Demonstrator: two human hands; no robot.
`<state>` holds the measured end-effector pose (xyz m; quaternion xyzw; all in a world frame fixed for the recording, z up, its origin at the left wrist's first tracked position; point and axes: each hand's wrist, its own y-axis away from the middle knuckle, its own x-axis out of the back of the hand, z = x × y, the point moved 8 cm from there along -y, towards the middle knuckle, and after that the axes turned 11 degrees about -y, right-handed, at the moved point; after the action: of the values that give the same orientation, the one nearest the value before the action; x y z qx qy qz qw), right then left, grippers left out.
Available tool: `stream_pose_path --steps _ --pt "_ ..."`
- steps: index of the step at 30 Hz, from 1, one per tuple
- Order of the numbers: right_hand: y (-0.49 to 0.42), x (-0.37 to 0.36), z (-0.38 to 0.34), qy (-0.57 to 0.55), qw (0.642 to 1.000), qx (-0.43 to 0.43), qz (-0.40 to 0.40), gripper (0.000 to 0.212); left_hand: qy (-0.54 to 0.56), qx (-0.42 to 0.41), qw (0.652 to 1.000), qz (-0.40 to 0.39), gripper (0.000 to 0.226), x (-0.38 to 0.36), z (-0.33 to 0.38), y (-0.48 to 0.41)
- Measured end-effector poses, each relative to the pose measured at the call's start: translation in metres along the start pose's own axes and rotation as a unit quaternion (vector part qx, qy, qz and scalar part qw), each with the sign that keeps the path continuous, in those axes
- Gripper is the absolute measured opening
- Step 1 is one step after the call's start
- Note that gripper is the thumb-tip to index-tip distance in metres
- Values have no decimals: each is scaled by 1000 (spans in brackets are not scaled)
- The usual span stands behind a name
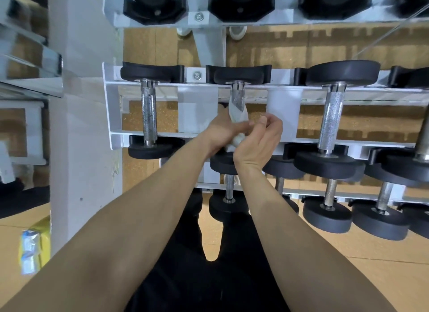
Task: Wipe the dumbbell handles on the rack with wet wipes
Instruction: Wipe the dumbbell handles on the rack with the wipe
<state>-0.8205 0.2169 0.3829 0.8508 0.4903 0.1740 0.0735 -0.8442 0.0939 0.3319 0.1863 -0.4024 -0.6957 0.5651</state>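
Both hands meet at the second knurled chrome dumbbell handle [236, 96] from the left end of the white metal rack [113, 116], middle tier. A white wet wipe [235, 115] is wound around it. The left hand [221, 129] clasps the wipe against the handle. The right hand [260, 141], fingers curled, pinches the wipe's near end.

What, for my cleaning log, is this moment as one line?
step: wiping | wipe: wrapped round middle handle | left hand: grips wipe | right hand: holds wipe end
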Motion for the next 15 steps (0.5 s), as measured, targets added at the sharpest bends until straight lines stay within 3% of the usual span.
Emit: stream_pose_path --steps 6,11,15 --pt "-8 8 13 -59 992 -96 -59 35 -178 -44 981 56 68 1 5 29" --pt "14 42 19 65 975 -32 -210 27 -243 -44 953 175 40 16 -5 64" --pt "29 49 26 124 963 -29 -237 31 -245 -43 954 169 24 18 0 61"
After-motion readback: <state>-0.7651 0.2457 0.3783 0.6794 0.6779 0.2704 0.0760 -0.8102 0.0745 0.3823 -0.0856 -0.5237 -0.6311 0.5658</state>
